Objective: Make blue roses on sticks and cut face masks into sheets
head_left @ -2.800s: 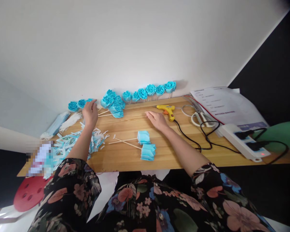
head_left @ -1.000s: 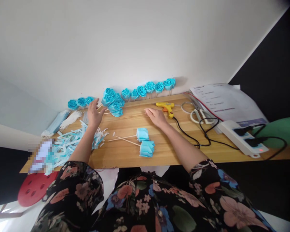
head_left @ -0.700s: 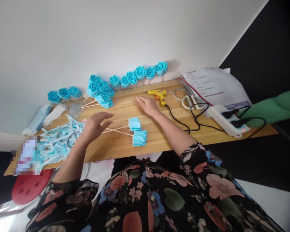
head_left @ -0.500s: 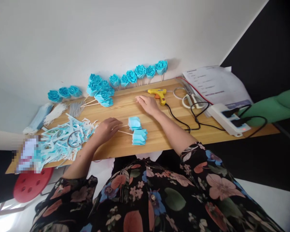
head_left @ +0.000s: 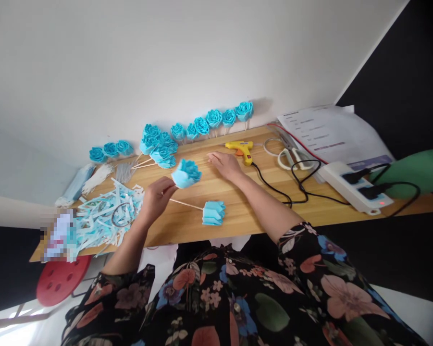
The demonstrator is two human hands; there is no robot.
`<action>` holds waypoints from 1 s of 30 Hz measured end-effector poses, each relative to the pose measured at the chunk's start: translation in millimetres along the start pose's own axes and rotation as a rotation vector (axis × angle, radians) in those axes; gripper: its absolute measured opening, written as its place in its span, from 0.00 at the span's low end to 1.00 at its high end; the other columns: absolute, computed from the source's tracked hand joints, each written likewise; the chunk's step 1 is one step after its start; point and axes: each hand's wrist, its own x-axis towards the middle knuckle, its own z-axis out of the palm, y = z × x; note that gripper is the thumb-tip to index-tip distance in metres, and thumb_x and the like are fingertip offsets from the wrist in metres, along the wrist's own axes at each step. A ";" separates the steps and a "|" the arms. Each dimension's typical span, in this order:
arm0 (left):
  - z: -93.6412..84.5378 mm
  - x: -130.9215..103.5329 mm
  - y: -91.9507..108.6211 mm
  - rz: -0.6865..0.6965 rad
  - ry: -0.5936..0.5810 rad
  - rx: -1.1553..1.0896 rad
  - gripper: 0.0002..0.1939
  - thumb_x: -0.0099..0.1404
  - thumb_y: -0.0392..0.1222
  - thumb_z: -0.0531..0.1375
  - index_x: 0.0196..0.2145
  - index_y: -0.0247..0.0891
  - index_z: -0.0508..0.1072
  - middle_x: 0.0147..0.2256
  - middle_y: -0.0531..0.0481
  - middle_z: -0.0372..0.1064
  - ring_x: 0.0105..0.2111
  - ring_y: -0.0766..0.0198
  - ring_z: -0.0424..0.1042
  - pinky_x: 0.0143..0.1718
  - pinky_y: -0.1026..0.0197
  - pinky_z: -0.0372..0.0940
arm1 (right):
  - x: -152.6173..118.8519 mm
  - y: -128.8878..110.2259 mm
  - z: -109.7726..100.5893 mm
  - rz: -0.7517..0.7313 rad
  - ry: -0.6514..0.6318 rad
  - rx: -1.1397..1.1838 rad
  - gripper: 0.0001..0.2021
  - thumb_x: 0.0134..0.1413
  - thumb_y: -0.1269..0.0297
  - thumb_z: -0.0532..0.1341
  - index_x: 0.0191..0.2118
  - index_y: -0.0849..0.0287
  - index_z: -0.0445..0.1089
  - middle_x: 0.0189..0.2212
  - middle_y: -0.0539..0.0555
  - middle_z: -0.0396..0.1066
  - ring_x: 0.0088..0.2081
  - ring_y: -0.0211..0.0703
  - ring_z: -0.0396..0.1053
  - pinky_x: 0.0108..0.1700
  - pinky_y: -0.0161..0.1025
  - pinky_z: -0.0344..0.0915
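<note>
Pinched in my left hand [head_left: 156, 198] is the stem of a blue paper flower [head_left: 186, 174], raised above the table with its bloom pointing right. A second blue paper flower [head_left: 214, 213] lies on the wood below, its thin stick running left toward that hand. My right hand [head_left: 226, 165] rests on the table with its fingers stretched out and nothing visible in them. Just to its right lies a yellow glue gun [head_left: 242, 148], not touched by the fingers as far as I can see.
Finished blue roses [head_left: 202, 126] line the wall. Blue and white strips [head_left: 108, 221] with a ring-shaped item are heaped at left. White-handled scissors [head_left: 294, 159], a power strip [head_left: 349, 188], black cords and printed sheets [head_left: 320, 132] occupy the right. A red stool [head_left: 63, 281] stands below.
My left hand has taken hold of the upper flower and lifted it off the table. My right hand stays in place beside the glue gun. The view has shifted slightly.
</note>
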 end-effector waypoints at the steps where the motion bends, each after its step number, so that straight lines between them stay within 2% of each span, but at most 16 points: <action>1: -6.4 -0.2 -1.6 -0.050 0.078 -0.002 0.13 0.68 0.46 0.59 0.27 0.40 0.72 0.26 0.49 0.70 0.27 0.61 0.69 0.29 0.59 0.63 | -0.4 -0.1 -0.1 -0.007 -0.001 0.005 0.19 0.70 0.56 0.49 0.43 0.53 0.77 0.41 0.52 0.81 0.46 0.45 0.75 0.45 0.37 0.64; 5: -27.0 1.3 -10.8 -0.228 0.373 -0.191 0.14 0.70 0.50 0.56 0.32 0.39 0.72 0.28 0.49 0.71 0.22 0.65 0.66 0.23 0.62 0.62 | -2.0 0.5 0.0 -0.033 0.002 0.028 0.19 0.70 0.56 0.49 0.44 0.54 0.76 0.42 0.53 0.80 0.46 0.46 0.75 0.45 0.37 0.64; 9: -36.2 7.3 -12.0 -0.239 0.506 -0.467 0.15 0.69 0.53 0.57 0.39 0.38 0.72 0.29 0.49 0.71 0.22 0.68 0.68 0.19 0.66 0.58 | -2.2 1.4 0.3 -0.027 -0.002 0.037 0.19 0.70 0.56 0.49 0.44 0.54 0.76 0.42 0.54 0.80 0.46 0.46 0.75 0.44 0.36 0.64; 13: -31.5 10.8 -9.4 -0.264 0.497 -0.628 0.17 0.65 0.54 0.63 0.41 0.37 0.72 0.27 0.51 0.71 0.21 0.69 0.68 0.18 0.68 0.57 | -1.9 1.2 -0.3 -0.028 -0.015 0.029 0.19 0.70 0.57 0.49 0.44 0.56 0.76 0.43 0.55 0.80 0.45 0.46 0.75 0.42 0.36 0.63; 17: -23.8 11.9 -9.1 -0.280 0.480 -0.685 0.18 0.62 0.52 0.66 0.41 0.36 0.73 0.27 0.51 0.71 0.22 0.69 0.69 0.18 0.69 0.58 | -2.5 -0.1 -1.1 -0.033 -0.017 0.021 0.18 0.70 0.58 0.50 0.44 0.57 0.76 0.43 0.56 0.80 0.45 0.46 0.74 0.42 0.35 0.61; 25: -31.8 26.4 -10.9 -0.199 0.576 -0.742 0.16 0.65 0.51 0.64 0.42 0.35 0.74 0.21 0.55 0.68 0.17 0.72 0.63 0.19 0.70 0.55 | -2.9 -2.6 -4.3 -0.036 -0.010 0.026 0.17 0.70 0.59 0.50 0.45 0.57 0.76 0.43 0.56 0.80 0.45 0.46 0.75 0.42 0.35 0.61; 30: -18.1 31.2 -11.7 -0.246 0.482 -0.819 0.19 0.64 0.54 0.65 0.44 0.36 0.75 0.22 0.54 0.69 0.18 0.71 0.66 0.19 0.70 0.57 | -2.9 -2.6 -3.0 -0.039 -0.028 -0.003 0.17 0.70 0.59 0.51 0.46 0.57 0.76 0.44 0.55 0.80 0.45 0.46 0.75 0.41 0.36 0.61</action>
